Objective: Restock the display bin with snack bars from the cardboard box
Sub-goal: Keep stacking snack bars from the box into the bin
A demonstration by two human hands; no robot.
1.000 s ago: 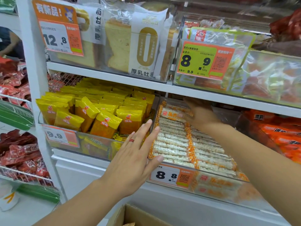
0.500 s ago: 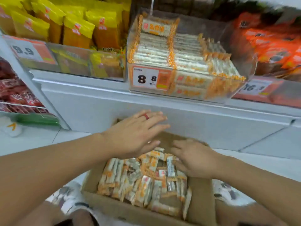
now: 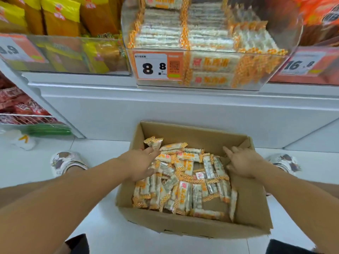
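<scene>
Both hands down from the shelf and into the cardboard box (image 3: 192,228) on the floor; a second ago both up at the display bin (image 3: 207,83), half a second ago just arriving over the box. View dropped with them.

Left hand (image 3: 139,165) low over the left side of the pile, fingers (image 3: 153,152) stretched forward and loosely spread, tips touching or just over a raised snack bar (image 3: 154,142) near the far wall. No closed grip visible. Underside of palm hidden, so contact with bars beneath not certain.

Right hand (image 3: 242,164) at the right side of the box, beside the inner flap, fingers half curled and pointing toward the far wall. Nothing seen held.

Loose snack bars (image 3: 185,187) in a jumbled heap across the box bottom, bare cardboard showing at near right. Bin on the shelf above, rows already stacked close to the front lip, some room at the back right.

Reading: placing round over, gathering round starting. Likely next a scoop of several bars with both hands. Jumble means bars need squaring up before going in rows.
</scene>
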